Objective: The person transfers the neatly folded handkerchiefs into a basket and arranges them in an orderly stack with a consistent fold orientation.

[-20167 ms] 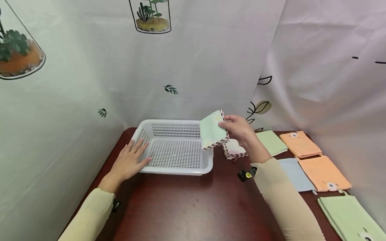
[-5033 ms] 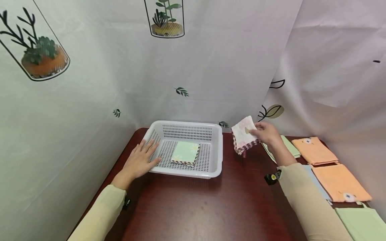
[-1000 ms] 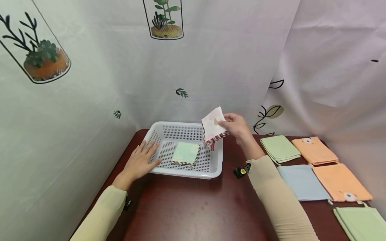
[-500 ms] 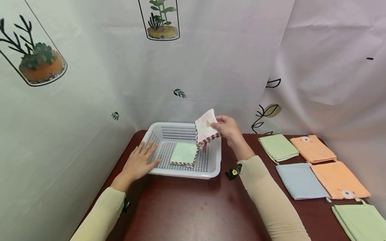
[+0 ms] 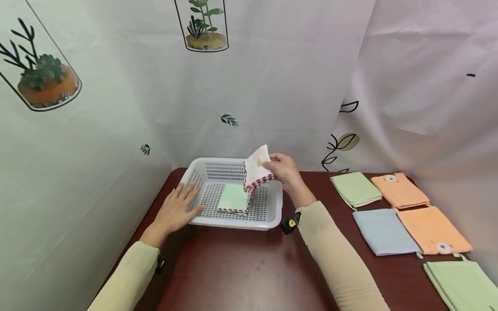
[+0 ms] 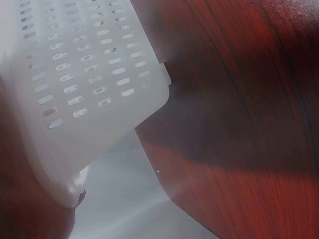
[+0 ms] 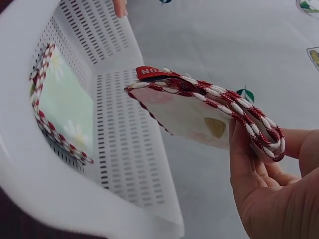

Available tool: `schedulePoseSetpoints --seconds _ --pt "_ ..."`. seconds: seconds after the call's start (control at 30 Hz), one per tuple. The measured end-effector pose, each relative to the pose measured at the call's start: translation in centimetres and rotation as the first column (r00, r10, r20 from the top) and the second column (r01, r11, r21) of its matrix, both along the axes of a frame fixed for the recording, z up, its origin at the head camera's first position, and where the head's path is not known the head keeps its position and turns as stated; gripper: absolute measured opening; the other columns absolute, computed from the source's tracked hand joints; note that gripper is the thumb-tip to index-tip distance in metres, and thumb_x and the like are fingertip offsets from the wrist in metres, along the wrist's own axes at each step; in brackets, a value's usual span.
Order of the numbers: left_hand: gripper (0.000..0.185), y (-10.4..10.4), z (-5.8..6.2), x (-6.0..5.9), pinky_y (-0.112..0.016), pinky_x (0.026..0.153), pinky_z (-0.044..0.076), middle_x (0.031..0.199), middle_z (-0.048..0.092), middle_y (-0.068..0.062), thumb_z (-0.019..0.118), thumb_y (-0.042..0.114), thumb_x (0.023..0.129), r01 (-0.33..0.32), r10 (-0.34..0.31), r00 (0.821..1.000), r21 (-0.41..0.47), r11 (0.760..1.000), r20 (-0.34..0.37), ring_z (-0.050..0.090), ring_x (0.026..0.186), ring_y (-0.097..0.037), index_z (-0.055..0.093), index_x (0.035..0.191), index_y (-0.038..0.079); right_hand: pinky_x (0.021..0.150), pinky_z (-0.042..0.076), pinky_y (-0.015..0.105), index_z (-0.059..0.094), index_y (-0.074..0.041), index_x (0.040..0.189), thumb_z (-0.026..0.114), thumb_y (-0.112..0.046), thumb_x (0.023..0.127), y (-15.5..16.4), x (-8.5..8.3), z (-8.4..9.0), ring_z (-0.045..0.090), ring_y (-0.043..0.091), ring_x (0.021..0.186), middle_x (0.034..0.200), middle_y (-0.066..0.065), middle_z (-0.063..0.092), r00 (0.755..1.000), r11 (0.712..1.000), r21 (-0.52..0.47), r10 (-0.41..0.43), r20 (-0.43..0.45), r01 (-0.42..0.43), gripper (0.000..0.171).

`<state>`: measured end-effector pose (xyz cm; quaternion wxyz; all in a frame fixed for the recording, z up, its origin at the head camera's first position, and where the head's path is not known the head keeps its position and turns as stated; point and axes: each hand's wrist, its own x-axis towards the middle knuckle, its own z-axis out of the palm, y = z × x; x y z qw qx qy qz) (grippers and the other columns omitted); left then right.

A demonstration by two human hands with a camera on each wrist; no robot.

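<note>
Head view: the right hand (image 5: 283, 169) pinches a folded pink floral cloth (image 5: 256, 169) by one edge, holding it tilted over the right half of the white basket (image 5: 233, 221) at the table's far left corner. The left hand (image 5: 175, 210) rests flat, fingers straight, on the basket's left wall.

Left wrist view: just basket wall (image 6: 89, 79) and table (image 6: 249, 99).

Right wrist view: thumb and fingers (image 7: 241, 159) clamp the cloth's (image 7: 194, 112) braided hem. Looks soft, light, floppy, so I'd grip the thick folded edge so the layers don't fan open.
</note>
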<state>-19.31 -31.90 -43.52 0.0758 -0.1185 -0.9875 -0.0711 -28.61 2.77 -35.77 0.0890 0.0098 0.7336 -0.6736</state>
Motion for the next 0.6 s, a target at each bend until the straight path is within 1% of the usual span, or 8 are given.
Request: schedulePoseSetpoints --seconds 0.17,0.33,0.6 --pt "0.078 -0.1 0.2 0.0 -0.066 0.120 0.014 0.163 0.030 -0.019 0.052 0.058 0.098 0.001 -0.001 1.000 -0.005 1.000 0.005 0.015 0.152 -0.048 0.034 0.159 0.012 0.074 0.058 0.029 0.064 -0.007 0.130 0.071 -0.016 0.095 -1.0 0.1 -0.5 0.069 0.019 0.090 0.118 0.014 0.071 1.000 1.000 -0.022 0.006 0.015 -0.006 0.037" --pt "0.079 -0.2 0.1 -0.1 -0.065 0.120 0.013 0.164 0.028 -0.018 0.050 0.060 0.098 0.003 -0.003 1.000 -0.007 1.000 0.013 0.012 0.153 -0.047 0.033 0.160 0.013 0.073 0.058 0.028 0.065 -0.006 0.128 0.071 -0.015 0.095 -2.0 0.3 -1.0 0.069 0.018 0.090 0.117 0.014 0.071 1.000 0.999 -0.047 0.006 0.027 -0.005 0.035" --pt "0.078 -0.2 -0.1 -0.1 -0.065 0.120 0.014 0.164 0.030 -0.019 0.051 0.059 0.098 0.006 -0.006 1.000 0.002 1.000 0.009 0.014 0.152 -0.048 0.036 0.158 0.011 0.077 0.059 0.031 0.063 -0.006 0.132 0.071 -0.013 0.094 -3.3 0.4 -1.5 0.070 0.020 0.094 0.119 0.014 0.071 0.998 0.997 -0.080 0.016 0.054 -0.011 0.039"
